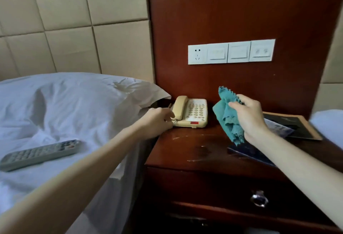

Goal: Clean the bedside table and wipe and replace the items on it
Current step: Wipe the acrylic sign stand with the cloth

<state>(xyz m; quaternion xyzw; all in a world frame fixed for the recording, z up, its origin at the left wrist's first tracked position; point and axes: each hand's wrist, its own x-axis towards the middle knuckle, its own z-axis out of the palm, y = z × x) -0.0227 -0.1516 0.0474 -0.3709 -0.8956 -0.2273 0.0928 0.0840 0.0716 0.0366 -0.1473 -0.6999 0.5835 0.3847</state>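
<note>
Bedside surface [194,146] between two beds, with the phone's turn to be wiped.

The cream telephone [193,112] sits at the surface's back left corner. The left hand [157,122] curls its fingers round the phone's left side, and the right hand [250,118] clutches a bunched teal cloth [228,116] just above the wood. Dark booklets [250,153] and a framed card [297,124] lie along the right edge, and a remote [39,154] waits on the bed [55,107]. Next, I'd guess, the phone needs steadying or lifting so the cloth can pass over and under it.
</note>
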